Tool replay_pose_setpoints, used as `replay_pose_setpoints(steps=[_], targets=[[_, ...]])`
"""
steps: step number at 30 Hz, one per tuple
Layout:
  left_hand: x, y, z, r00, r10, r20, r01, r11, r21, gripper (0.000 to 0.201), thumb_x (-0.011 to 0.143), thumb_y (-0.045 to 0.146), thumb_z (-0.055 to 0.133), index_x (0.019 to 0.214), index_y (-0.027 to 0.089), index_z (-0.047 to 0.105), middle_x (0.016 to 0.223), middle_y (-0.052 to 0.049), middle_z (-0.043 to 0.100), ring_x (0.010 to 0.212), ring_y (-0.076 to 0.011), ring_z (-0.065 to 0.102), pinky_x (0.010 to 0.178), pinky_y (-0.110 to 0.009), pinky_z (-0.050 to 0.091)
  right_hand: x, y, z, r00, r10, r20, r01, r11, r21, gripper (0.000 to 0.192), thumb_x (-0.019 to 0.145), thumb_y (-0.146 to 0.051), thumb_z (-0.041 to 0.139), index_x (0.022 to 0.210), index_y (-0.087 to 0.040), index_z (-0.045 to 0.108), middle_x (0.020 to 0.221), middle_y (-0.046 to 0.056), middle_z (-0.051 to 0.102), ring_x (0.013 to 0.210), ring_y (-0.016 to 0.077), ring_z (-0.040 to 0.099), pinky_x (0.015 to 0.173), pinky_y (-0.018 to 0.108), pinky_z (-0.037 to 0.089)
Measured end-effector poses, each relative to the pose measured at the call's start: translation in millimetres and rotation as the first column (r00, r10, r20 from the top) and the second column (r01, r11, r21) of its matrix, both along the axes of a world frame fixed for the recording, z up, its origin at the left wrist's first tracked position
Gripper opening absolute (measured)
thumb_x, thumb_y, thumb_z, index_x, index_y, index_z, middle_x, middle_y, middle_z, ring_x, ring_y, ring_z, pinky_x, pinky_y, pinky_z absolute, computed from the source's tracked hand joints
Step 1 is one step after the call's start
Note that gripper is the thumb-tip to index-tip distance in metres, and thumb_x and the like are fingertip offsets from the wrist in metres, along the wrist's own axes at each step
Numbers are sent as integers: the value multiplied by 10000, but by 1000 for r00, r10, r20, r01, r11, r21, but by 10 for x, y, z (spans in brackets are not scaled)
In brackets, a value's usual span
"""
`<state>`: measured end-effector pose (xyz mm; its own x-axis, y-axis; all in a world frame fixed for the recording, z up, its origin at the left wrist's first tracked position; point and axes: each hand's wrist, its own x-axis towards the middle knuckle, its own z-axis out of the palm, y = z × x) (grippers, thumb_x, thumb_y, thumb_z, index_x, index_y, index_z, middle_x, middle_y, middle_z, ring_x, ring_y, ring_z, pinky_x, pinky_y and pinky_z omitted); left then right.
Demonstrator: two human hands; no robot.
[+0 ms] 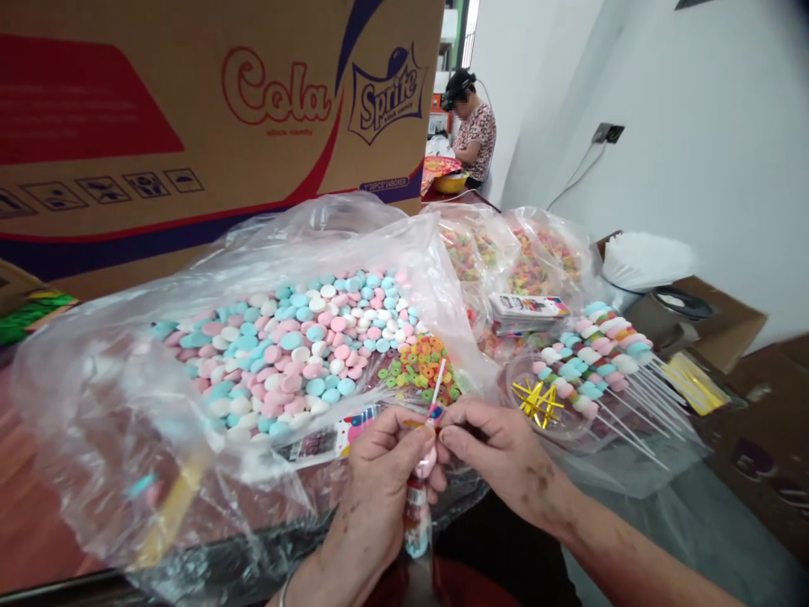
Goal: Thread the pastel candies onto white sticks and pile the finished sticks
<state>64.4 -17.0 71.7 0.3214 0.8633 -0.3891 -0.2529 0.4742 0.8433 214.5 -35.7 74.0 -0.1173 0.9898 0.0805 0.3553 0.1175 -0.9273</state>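
Observation:
My left hand (385, 464) is closed around a candy skewer (417, 518) in a clear printed wrapper. Its white stick (438, 384) points up and away from me, and its candies hang below the fingers. The fingertips of my right hand (490, 443) pinch at the gathered neck of the wrapper. A strip of gold twist tie (414, 423) shows there, partly hidden by the fingers. Just beyond lie ring gummies (420, 367) and a large spread of pastel candies (297, 346) on clear plastic. A printed card pack (329, 434) lies by my left hand.
A plastic tub (511, 379) holds gold ties (537, 403). Beside it lie several finished candy skewers (594, 354) with sticks toward me. Printed wrappers (527, 310) are stacked behind. A large carton (208, 110) stands at the back left. A co-worker (474, 135) sits farther off.

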Motion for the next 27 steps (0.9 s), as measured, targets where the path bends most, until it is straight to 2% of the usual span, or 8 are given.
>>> replay_pose_setpoints(steps=[2,6,9,12,14,20,23,27], targets=[[12,23,-25,999,17,-48,-15,999,30,218,778,347,684,687,179,580,456,27,598,322,-71,460,293,-117,297,-23,-8,-47,976,-67,208,21,976,216,181,905,-126,506,778,-159,630,730,4,596,675,121,557,638,235,426],[17,110,-64,995,12,-100,-2,995,102,209,778,331,665,667,181,571,441,43,569,357,-85,490,350,-146,356,25,18,-81,756,-257,602,-231,755,613,264,955,-127,412,825,-116,642,733,60,566,695,188,479,629,325,374],[-45,208,-44,968,-191,-164,205,976,70,89,715,219,634,663,187,569,466,51,567,389,-103,511,375,-172,380,148,87,9,625,-139,768,-539,635,554,268,981,-148,382,924,-105,641,830,78,600,762,211,480,683,364,383],[-144,293,25,830,-495,-257,513,858,3,48,605,139,589,627,167,622,488,29,608,393,-126,534,394,-205,397,256,160,137,526,95,845,-746,530,404,218,989,-171,412,974,-137,627,1058,70,623,902,204,498,761,359,400],[-191,324,81,779,-551,-299,575,818,-10,49,592,157,593,590,159,642,467,17,610,408,-158,565,405,-224,402,286,187,206,496,245,833,-803,493,334,191,990,-186,434,1002,-155,621,1120,54,618,946,184,493,782,335,406],[-141,336,195,869,-215,-445,350,904,246,52,681,196,600,658,192,647,506,-6,624,546,-211,638,482,-254,451,240,110,302,497,332,802,-825,466,319,244,994,-169,376,959,-167,617,890,41,631,819,183,489,719,328,411],[-108,316,182,856,-64,-513,312,854,415,49,718,178,597,705,209,633,568,-23,638,615,-227,645,537,-275,474,155,34,234,481,152,864,-777,531,338,258,962,-130,370,915,-146,623,863,77,622,788,214,493,682,357,403],[-106,261,133,769,119,-627,379,705,600,114,772,125,556,734,219,609,631,-44,635,654,-235,619,626,-321,487,12,132,43,533,-244,810,-550,628,551,307,904,-42,322,937,-102,622,813,118,598,735,234,494,619,359,369]])
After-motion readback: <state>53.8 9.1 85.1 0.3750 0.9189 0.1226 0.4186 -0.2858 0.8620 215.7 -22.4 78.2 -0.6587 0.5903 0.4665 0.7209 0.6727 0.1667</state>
